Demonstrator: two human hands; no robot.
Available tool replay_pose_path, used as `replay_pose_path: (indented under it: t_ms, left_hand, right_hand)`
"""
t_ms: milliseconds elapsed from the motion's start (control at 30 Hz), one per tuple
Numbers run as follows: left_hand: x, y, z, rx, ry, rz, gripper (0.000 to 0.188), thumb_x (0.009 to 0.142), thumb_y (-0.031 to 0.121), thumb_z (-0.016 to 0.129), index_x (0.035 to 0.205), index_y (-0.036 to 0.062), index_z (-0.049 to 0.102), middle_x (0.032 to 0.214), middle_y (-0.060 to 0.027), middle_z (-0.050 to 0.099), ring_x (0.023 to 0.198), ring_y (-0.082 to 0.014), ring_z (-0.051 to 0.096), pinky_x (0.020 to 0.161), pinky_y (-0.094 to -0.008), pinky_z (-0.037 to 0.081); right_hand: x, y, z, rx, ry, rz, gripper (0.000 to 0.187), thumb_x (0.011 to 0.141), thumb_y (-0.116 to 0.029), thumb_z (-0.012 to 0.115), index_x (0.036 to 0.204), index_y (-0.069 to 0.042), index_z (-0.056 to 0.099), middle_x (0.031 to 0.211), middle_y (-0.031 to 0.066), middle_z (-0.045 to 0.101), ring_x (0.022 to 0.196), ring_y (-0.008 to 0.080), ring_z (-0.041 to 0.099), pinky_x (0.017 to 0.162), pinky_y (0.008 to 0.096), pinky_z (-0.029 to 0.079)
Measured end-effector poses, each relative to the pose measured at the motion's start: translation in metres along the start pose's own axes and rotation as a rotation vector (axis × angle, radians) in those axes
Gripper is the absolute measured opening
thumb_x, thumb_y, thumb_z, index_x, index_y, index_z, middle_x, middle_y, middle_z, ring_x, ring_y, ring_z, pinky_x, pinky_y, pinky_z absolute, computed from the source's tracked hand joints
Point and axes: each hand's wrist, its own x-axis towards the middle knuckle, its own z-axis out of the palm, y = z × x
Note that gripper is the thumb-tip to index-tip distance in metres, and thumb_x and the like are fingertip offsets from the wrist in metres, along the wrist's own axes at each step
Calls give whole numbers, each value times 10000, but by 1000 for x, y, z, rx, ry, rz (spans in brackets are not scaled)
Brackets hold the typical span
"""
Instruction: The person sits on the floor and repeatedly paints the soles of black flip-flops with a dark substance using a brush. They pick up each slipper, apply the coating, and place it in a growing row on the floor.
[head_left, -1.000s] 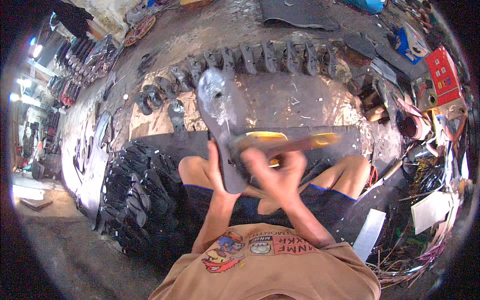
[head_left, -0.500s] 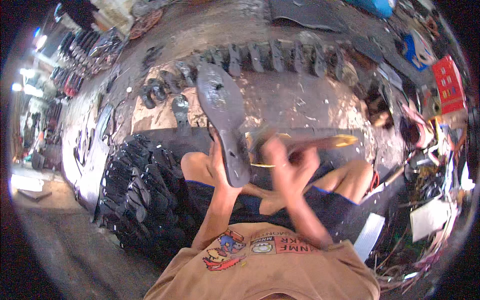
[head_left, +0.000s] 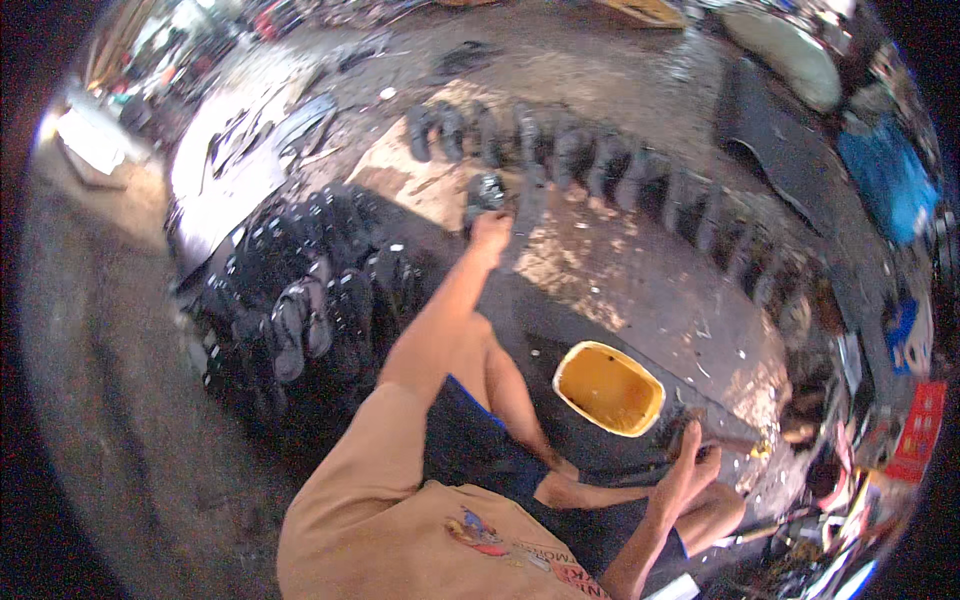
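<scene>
My left hand (head_left: 490, 232) is stretched forward, gripping a black shoe sole (head_left: 524, 212) at the near side of a curved row of black soles (head_left: 610, 165) laid on the board. My right hand (head_left: 688, 468) rests low at the right, closed around a brush handle (head_left: 728, 440) beside my knee. Between my hands, on the dark mat in front of my legs, sits a yellow tub of glue (head_left: 608, 388), open and apart from both hands.
A heap of black sandals (head_left: 300, 310) lies to the left of my left arm. The brown board (head_left: 640, 290) is speckled with glue spots. Cluttered tools and red and blue packages (head_left: 905, 300) crowd the right edge. Dark sheets (head_left: 780, 140) lie beyond the row.
Both hands were together on the sole, brushing it. Now my left arm has reached forward with the sole to the row and my right hand has dropped to the right with the brush.
</scene>
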Motion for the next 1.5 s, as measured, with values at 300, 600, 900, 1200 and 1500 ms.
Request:
replay_pose_path:
  t_ms: [300,600,900,1200,1500]
  left_hand:
    - [-88,107,-92,695,206,202,319,811,253,763,1039,29,768,1075,-197,745,1006,-347,712,874,-456,550]
    - [-50,-49,-503,1385,538,-774,1411,757,638,827,1515,-244,28,1638,-352,189,1469,-588,272,1235,-569,274]
    - [-1,-48,-485,1118,1090,-546,1167,665,427,917,1431,-158,258,1465,-336,396,1301,-428,512,1093,-484,454]
    - [-217,140,-232,793,523,733,614,833,55,729,1362,-34,431,1330,-213,515,1227,-337,551,1060,-458,479]
    - [-379,96,-99,915,-242,543,527,805,-2,705,1328,51,666,1415,-161,621,1312,-379,535,1154,-468,387]
  right_hand:
    - [21,36,-18,-89,77,68,783,1011,-534,619,1484,72,470,1400,275,563,1231,348,582,1002,450,507]
    - [23,-38,27,-497,-92,-309,288,921,-268,742,1090,-39,786,1022,208,771,941,301,753,871,398,557]
    - [24,32,45,-520,-174,-584,169,925,-159,774,1038,-34,771,941,103,768,820,190,712,754,337,563]
    - [29,37,-17,-316,31,-164,240,935,-189,714,1035,27,680,882,194,745,847,236,735,780,392,565]
    - [50,41,-52,62,111,-155,338,930,-40,631,1263,15,646,1112,227,697,988,367,680,843,433,540]
